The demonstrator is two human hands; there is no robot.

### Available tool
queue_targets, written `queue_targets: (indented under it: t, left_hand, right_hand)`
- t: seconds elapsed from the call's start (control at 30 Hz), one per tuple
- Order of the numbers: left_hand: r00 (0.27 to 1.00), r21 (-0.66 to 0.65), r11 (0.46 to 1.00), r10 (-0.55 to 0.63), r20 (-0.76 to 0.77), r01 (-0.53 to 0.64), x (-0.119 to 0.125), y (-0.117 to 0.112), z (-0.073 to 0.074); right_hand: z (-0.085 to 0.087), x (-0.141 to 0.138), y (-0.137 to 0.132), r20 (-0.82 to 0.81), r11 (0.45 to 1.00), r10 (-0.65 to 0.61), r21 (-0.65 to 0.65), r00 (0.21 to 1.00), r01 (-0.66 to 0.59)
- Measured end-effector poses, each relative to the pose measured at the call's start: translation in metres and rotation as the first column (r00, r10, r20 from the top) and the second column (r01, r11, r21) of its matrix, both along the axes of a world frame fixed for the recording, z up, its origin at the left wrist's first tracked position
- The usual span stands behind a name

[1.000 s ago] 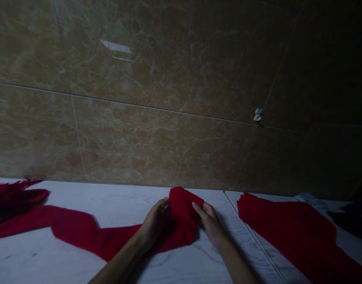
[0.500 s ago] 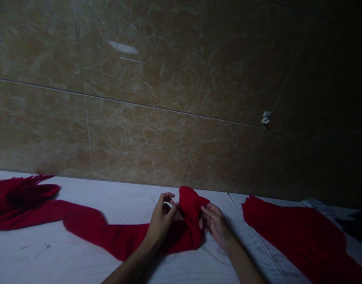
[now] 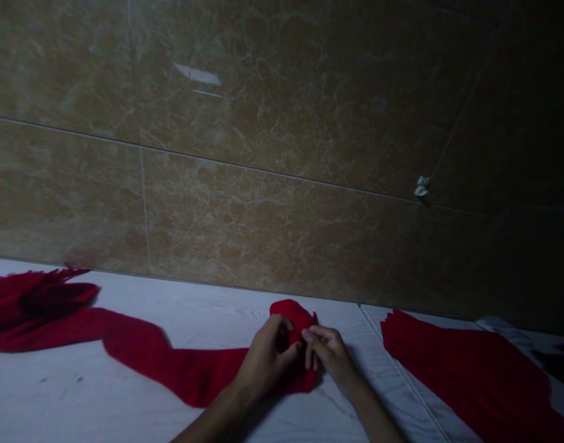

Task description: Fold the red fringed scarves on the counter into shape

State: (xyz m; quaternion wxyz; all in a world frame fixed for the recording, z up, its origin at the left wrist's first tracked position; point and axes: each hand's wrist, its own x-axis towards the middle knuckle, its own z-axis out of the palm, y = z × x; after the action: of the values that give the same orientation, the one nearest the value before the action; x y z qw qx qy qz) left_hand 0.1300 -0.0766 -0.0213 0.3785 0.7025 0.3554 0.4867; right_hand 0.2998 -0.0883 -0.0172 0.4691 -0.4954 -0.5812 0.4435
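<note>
A long red scarf [image 3: 138, 341] stretches over the white surface from the left edge to the middle, its right end folded up between my hands. My left hand [image 3: 270, 351] lies on that folded end, thumb and fingers curled around the cloth. From the right, my right hand [image 3: 328, 354] pinches the scarf's edge between thumb and forefinger. The fold rises a little above the surface behind my fingertips. Part of the cloth under my palms is hidden.
Another red cloth [image 3: 466, 369] lies at the right, past a seam in the white wood-grain surface [image 3: 337, 409]. A tiled wall [image 3: 245, 227] stands along the back edge, with a small white fitting [image 3: 421, 186] on it. A dark thing sits at the far right.
My left hand has moved right and closed onto the folded end of the scarf. My right hand has shifted slightly left, and the fold has sunk lower. The view moved slightly.
</note>
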Motion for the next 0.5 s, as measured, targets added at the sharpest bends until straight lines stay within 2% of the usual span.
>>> queue_targets:
  t: [0.23, 0.37, 0.43, 0.5]
  left_hand:
    - [0.997, -0.098, 0.994, 0.054, 0.061, -0.047, 0.000, 0.004, 0.000]
    - [0.949, -0.234, 0.972, 0.089, 0.304, -0.016, 0.002, 0.012, -0.003]
    - [0.883, -0.383, 0.920, 0.109, 0.456, 0.084, 0.003, 0.019, -0.006]
    - [0.790, -0.517, 0.831, 0.171, 0.589, 0.206, 0.004, 0.024, -0.008]
  right_hand:
    - [-0.004, 0.000, 0.003, 0.035, 0.999, -0.013, 0.046, 0.999, 0.011]
    - [-0.004, 0.003, 0.007, -0.085, 0.996, -0.091, 0.003, 0.992, 0.091]
    - [-0.003, 0.005, 0.007, -0.185, 0.992, -0.123, -0.038, 0.975, 0.118]
    - [-0.002, 0.006, 0.007, -0.276, 0.989, -0.143, -0.073, 0.950, 0.128]
